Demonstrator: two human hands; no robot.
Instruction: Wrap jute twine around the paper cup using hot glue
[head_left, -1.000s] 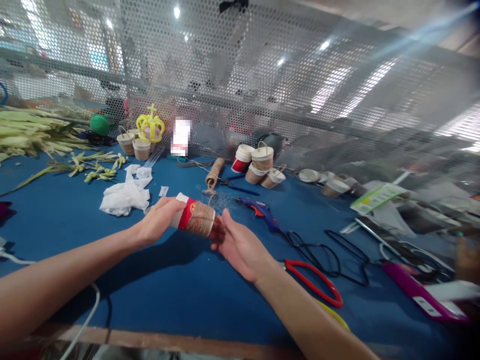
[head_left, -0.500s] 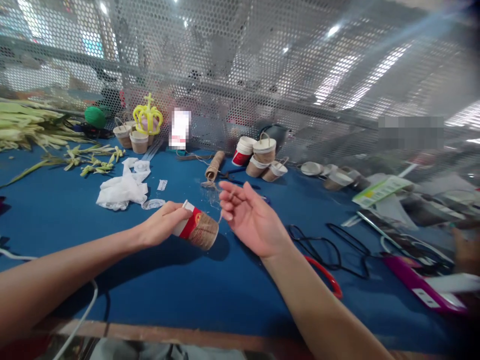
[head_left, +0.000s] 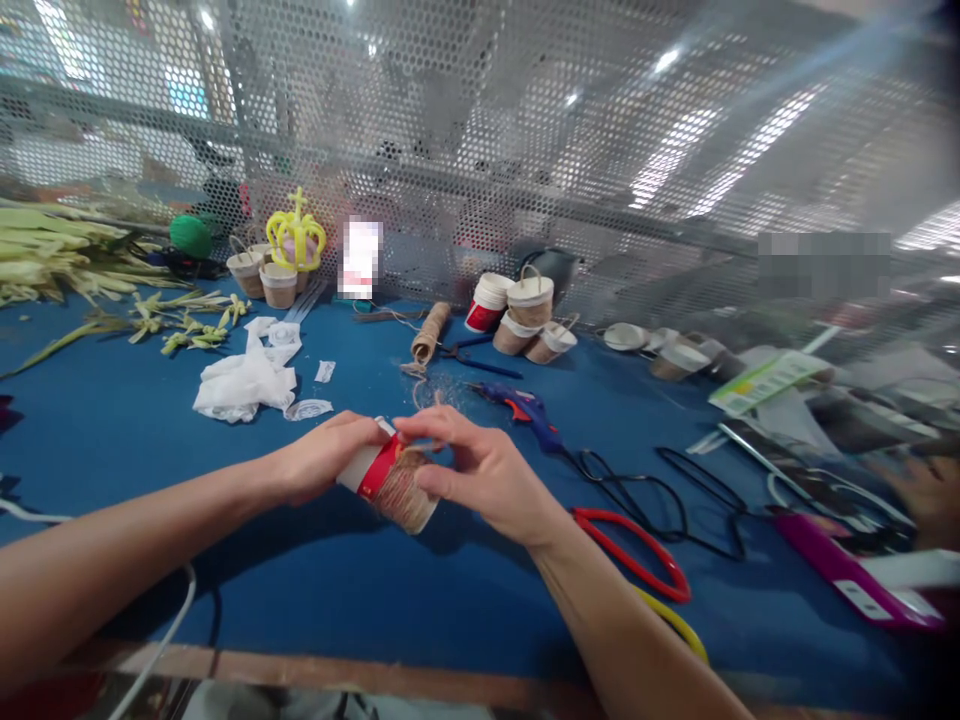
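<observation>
A red and white paper cup, partly wrapped in brown twine, is held on its side just above the blue table. My left hand grips its open white end. My right hand lies over the twine-wrapped part, thumb and fingers pinched on the twine against the cup. A thin strand runs back toward the twine spool lying behind the cup.
A blue glue gun and its black cord lie right of my hands, with red-handled scissors nearer. Several wrapped cups stand behind, a white crumpled bag and green leaves at left. A perforated metal screen closes the back. Another person's hand shows at far right.
My right hand, raised and spread with the twine strand half a second ago, has come down onto the cup. The left hand still holds the cup, now tilted slightly.
</observation>
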